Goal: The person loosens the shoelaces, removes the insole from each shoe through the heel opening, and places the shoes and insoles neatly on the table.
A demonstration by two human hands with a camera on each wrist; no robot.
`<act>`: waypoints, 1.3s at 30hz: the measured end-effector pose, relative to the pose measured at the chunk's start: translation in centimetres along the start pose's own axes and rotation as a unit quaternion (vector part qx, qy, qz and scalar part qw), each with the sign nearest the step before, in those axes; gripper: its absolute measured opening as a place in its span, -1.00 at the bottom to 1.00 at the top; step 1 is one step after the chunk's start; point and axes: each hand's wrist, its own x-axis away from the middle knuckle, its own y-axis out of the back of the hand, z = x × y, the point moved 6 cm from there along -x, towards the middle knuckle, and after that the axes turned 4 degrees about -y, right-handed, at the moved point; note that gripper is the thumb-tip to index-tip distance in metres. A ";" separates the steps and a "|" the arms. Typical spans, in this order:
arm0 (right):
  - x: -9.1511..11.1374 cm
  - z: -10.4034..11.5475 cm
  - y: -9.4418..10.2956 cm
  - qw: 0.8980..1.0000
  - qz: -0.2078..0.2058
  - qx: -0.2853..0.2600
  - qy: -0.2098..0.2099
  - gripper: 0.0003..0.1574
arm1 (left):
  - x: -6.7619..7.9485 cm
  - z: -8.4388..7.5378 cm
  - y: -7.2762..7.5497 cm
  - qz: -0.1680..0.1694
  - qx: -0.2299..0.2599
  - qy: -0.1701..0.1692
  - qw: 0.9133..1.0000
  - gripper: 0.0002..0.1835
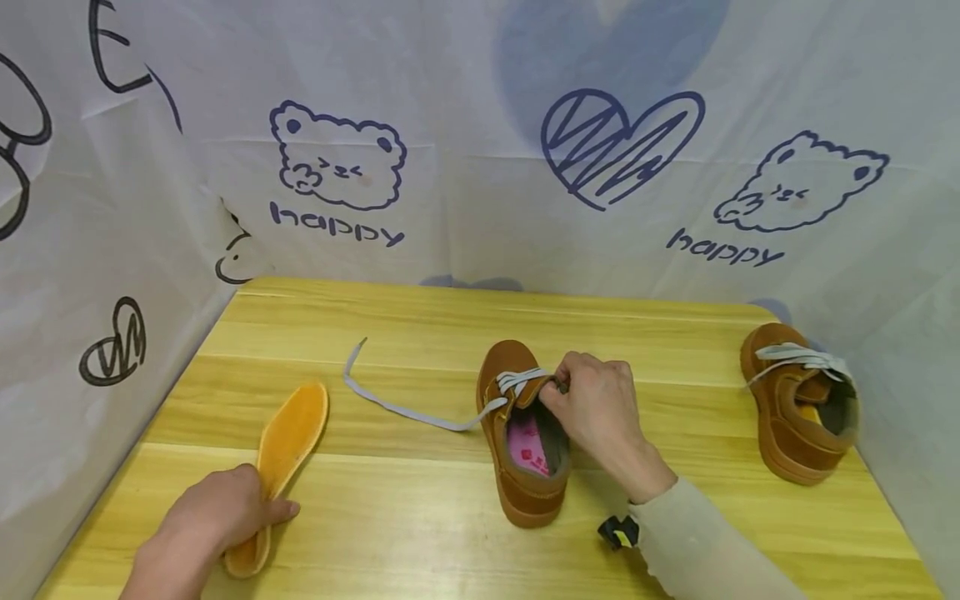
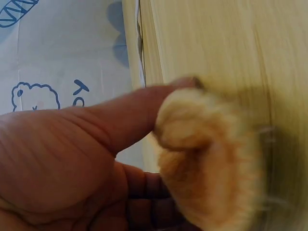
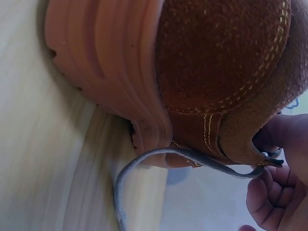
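My left hand (image 1: 213, 512) grips an orange fuzzy insole (image 1: 288, 437) near its lower end, toe end pointing away. Its fuzzy edge curls over beside my thumb in the left wrist view, somewhat blurred. Right of it, a brown suede shoe (image 1: 532, 498) stands on its sole, toe facing the back. With thumb and fingers my right hand (image 1: 603, 408) pinches the right edge of the shoe's opening by the eyelets. Inside the shoe shows a pink printed footbed (image 1: 527, 442). A pale shoelace (image 1: 412, 415) trails left from the shoe onto the table.
Another brown shoe (image 1: 802, 446), laced, stands at the table's right edge with orange lining inside. By my right sleeve (image 1: 705, 533) is a small black item (image 1: 618, 532) with a yellow patch. Printed white cloth (image 1: 465, 208) hangs behind the wooden table (image 1: 390, 517) and along its sides.
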 end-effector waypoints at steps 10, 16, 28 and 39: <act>-0.1 -0.4 0.2 1.000 -0.011 -0.006 -0.005 -0.80 | 0.7 -1.5 -1.7 0.035 0.010 -0.003 0.999 -0.39; -0.2 -0.7 0.2 1.000 -0.008 -0.010 -0.017 -0.80 | 0.5 -2.1 -1.6 0.023 -0.012 -0.011 1.000 -0.28; -0.1 -1.4 0.3 0.999 -0.018 -0.018 -0.037 -0.76 | 0.4 -2.7 -1.4 0.011 -0.020 -0.019 1.000 -0.36; -0.2 -1.4 0.3 0.999 -0.029 -0.016 -0.029 -0.74 | 0.0 -2.6 -1.4 0.003 -0.018 -0.013 1.000 -0.34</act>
